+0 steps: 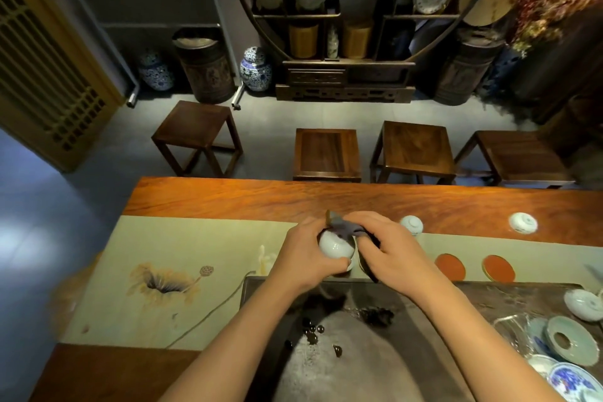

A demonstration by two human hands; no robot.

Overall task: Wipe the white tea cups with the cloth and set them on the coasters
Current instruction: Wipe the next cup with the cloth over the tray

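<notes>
white cup [336,246] is sitting gripped in the left hand [300,254] above the counter [261,199], while the right hand [391,248] is pinching the grey cloth [346,228] against it; wiping looks underway, and next it needs setting on an orange coaster [450,266].
</notes>
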